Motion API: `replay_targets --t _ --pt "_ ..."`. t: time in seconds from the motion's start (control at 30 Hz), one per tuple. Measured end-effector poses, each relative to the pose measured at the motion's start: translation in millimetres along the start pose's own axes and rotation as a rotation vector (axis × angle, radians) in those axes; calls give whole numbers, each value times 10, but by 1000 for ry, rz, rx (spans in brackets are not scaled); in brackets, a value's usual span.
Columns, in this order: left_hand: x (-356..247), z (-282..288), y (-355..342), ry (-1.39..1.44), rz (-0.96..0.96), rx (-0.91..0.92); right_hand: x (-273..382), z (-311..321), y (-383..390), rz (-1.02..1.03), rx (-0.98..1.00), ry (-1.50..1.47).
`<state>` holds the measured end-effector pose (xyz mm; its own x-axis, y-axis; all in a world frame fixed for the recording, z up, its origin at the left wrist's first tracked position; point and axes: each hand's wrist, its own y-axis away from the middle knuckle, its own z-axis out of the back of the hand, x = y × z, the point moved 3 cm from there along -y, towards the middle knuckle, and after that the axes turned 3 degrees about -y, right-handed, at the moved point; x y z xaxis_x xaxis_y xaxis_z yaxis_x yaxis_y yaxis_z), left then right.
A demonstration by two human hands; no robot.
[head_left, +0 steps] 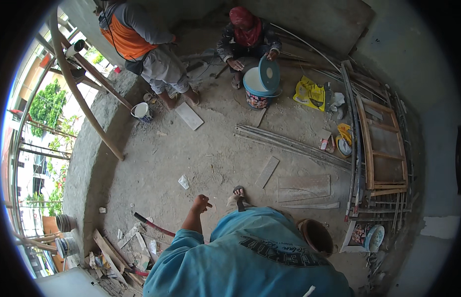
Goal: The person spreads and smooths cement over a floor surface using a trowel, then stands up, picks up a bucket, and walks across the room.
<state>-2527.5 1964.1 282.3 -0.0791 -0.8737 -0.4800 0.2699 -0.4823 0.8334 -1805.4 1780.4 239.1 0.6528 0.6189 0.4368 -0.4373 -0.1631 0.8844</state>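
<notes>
My left hand [202, 203] hangs over the concrete floor in front of me, its fingers loosely curled with nothing visible in them. Nearest to it are my sandalled foot [239, 190] and a crumpled white scrap [183, 181] on the floor. My right hand is out of sight beyond my teal shirt [255, 247]. Close to my right side is a brown bucket [317, 236], partly covered by the shirt; whether I touch it cannot be seen. Left of my forearm, a black and red pole-like thing [153, 225] lies partly behind my arm.
At the back, a crouching person [248, 39] holds a blue lid over a bucket [255, 89]. Another person [141, 44] stands at far left. Long bars [290, 143] and flat boards [304, 187] lie to the right, beside a wooden frame [384, 143]. Scrap wood [111, 257] litters the near left.
</notes>
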Motion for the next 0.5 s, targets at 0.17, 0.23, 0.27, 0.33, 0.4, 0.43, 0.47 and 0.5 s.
replay_targets --t 0.17,0.23,0.27,0.33,0.4,0.43,0.47,0.5 --pt "-14 443 -272 64 -127 -56 5 -344 176 281 253 259" --pt "-3 491 -399 50 -130 -108 51 -433 105 237 304 202" --pt "140 666 -454 18 -239 -244 55 -571 77 171 403 153" --pt "292 701 -561 -25 -355 -368 205 -955 285 -7 231 6" --pt "170 501 -520 26 -262 -258 244 -1076 408 -162 31 -163" --pt "153 444 -451 46 -192 -199 301 -1086 379 -108 98 -234" --pt "169 396 -381 50 -95 -109 322 -1131 387 -59 169 -305" --pt "169 347 -317 53 2 -17 284 -1170 388 -57 169 -307"
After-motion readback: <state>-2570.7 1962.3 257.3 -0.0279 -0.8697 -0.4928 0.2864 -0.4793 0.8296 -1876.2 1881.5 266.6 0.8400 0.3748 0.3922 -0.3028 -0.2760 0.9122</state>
